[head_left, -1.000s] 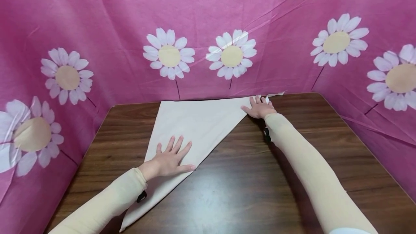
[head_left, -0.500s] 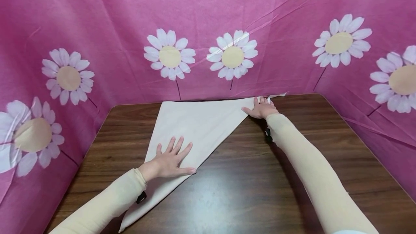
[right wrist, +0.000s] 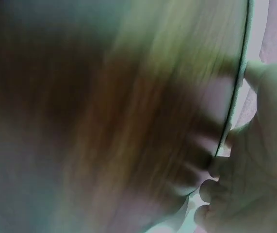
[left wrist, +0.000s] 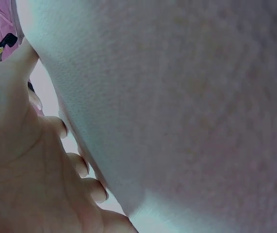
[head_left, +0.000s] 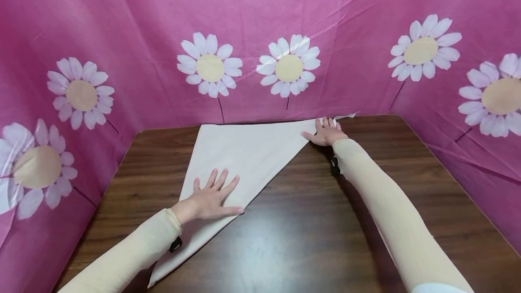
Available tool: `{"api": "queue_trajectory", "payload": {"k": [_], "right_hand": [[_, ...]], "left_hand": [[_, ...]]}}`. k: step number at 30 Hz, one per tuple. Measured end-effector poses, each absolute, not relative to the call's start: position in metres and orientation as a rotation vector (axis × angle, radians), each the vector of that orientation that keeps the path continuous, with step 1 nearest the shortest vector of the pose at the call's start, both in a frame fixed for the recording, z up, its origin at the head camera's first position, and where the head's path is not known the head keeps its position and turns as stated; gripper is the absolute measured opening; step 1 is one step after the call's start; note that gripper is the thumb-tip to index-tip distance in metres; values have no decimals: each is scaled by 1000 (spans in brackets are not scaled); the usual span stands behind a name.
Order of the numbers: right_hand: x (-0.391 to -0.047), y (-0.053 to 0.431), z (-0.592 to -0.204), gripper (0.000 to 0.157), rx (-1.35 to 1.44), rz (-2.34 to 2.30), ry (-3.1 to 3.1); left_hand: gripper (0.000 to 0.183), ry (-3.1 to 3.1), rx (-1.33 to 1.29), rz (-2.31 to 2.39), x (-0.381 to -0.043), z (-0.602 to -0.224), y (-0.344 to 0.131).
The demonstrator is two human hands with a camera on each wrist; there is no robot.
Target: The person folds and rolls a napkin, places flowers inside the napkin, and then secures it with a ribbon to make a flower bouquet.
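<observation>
A white cloth (head_left: 244,148), folded into a triangle, lies flat on the wooden table with its long slanted edge towards the lower right. On its lower left part rests my left hand (head_left: 209,201), fingers spread and straight, the thumb tip at the slanted edge. My right hand (head_left: 325,133) lies with fingers extended over the far right corner of the cloth, partly hiding that corner. In the left wrist view the cloth (left wrist: 177,107) fills most of the picture beside the palm. The right wrist view shows the palm (right wrist: 264,160) over the cloth's edge, with blurred wood grain alongside.
The dark brown wooden table (head_left: 325,220) reaches back to a pink curtain (head_left: 252,3) printed with white daisies, which also hangs at both sides. A thin white strip (head_left: 346,116) sticks out past the right hand at the table's back edge.
Both hands stay in nearly the same places on the cloth. The head view has shifted only slightly.
</observation>
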State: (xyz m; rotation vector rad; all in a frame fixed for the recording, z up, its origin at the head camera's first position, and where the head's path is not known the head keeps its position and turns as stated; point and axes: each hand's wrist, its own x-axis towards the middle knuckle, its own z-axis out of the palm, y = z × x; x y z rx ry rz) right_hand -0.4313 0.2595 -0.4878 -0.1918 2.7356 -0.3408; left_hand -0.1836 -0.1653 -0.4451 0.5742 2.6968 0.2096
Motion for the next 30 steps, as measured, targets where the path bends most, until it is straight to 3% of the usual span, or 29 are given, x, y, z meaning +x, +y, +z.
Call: {"api": "queue_trajectory", "payload": {"k": [4,10,14,23,30], "right_hand": [[-409,243,-472,126,-280,-301,2733],[-346,180,-442,104,-695,-316,2682],[-315,146,-431,95,-828,-301,2564],[-273,102,-439,85,-1018,-153,2520],[-259,93,-441,82,-961,-86,2540]], "left_hand": [[98,2706,573,212,-186,-444,-164],[98,2703,560,203,-187,-444,-164],[99,2686,553,198,-187,-443,-165],[100,2629,576,218,-186,-436,-167],[101,2621,605,250,-178,-434,-174]]}}
